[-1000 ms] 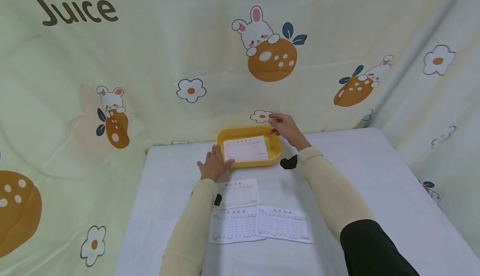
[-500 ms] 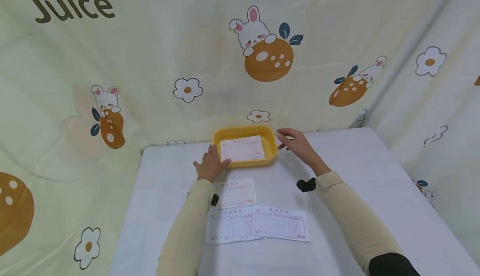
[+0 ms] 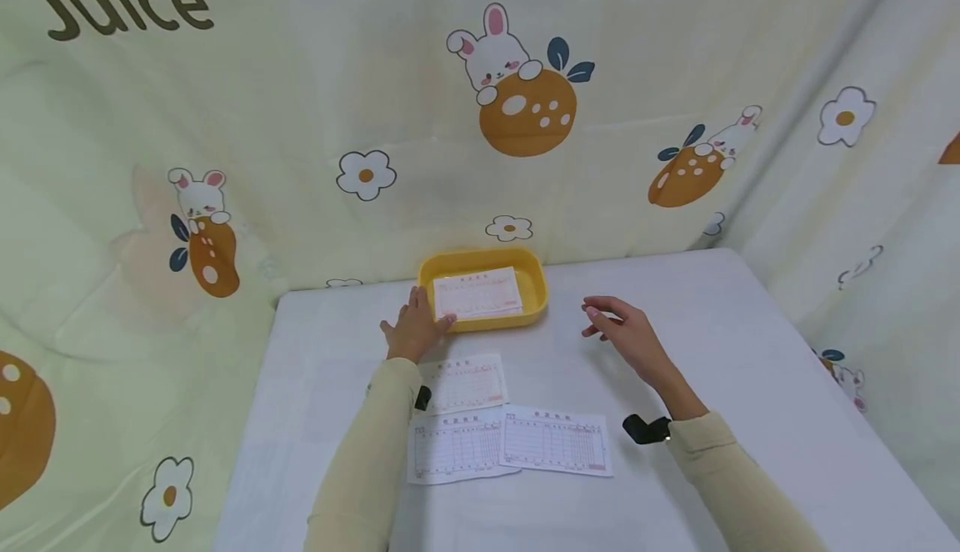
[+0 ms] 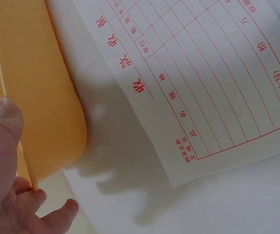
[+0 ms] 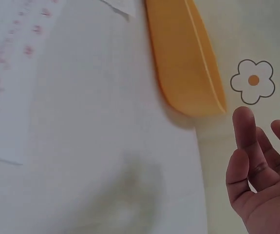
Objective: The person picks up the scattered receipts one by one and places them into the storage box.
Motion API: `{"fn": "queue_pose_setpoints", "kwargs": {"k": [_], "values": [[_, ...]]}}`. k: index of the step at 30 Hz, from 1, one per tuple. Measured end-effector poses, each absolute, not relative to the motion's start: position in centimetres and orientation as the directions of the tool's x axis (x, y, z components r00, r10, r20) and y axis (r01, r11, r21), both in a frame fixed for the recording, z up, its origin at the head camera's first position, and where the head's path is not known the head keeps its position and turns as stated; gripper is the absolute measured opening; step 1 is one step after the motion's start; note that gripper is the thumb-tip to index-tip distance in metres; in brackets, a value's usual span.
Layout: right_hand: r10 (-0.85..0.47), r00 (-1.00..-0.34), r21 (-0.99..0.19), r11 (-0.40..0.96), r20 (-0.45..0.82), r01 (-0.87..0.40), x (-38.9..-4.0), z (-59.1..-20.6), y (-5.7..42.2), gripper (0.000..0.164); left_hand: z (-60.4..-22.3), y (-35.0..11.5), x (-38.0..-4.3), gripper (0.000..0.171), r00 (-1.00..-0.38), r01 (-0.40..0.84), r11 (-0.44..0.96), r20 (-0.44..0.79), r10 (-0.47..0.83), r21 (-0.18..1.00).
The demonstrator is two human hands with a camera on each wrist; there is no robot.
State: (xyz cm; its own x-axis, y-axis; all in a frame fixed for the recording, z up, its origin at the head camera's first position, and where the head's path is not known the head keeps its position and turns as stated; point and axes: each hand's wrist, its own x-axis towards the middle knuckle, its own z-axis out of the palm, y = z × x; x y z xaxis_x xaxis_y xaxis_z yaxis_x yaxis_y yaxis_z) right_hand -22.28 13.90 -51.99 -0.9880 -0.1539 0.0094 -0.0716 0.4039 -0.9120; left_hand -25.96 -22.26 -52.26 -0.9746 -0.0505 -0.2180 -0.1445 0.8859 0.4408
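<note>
A shallow yellow plastic tray (image 3: 531, 318) stands at the back of the table. Inside it lie red-printed receipt slips (image 3: 477, 292), one on top and the edge of another below. My left hand (image 3: 414, 328) grips the tray's front left corner, thumb on the front rim and fingers along the left side. In the left wrist view that thumb (image 4: 7, 114) lies over the yellow rim. To the right of the tray and apart from it, my right hand (image 3: 628, 337) hovers above the table with loosely bent fingers (image 5: 245, 127) and holds nothing.
Before the tray lies one red-printed slip (image 3: 468, 385). Nearer to me are two purple-printed slips, a left one (image 3: 450, 448) and a right one (image 3: 557, 442), their edges overlapping. A patterned curtain (image 3: 420, 77) hangs right behind the white table (image 3: 675, 302).
My right hand has left the tray's right rim and drawn back toward me and to the right. The left hand stays at the tray's corner. The slips keep their places.
</note>
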Motion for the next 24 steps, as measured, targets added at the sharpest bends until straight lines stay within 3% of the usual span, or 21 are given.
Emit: {"fn": "queue_pose_setpoints", "kwargs": {"k": [11, 24], "values": [[-0.132, -0.99, -0.913, 0.408, -0.05, -0.008, -16.0, -56.0, 15.4, 0.041, -52.1, -21.9, -25.2, 0.09, -0.978, -0.148, 0.876, -0.2, -0.061, 0.459], [-0.077, -0.982, -0.9, 0.418, -0.173, 0.125, -12.8, -59.1, 15.8, 0.032, -52.2, -21.8, -25.6, 0.09, -0.974, -0.168, 0.875, -0.212, -0.077, 0.454]]}}
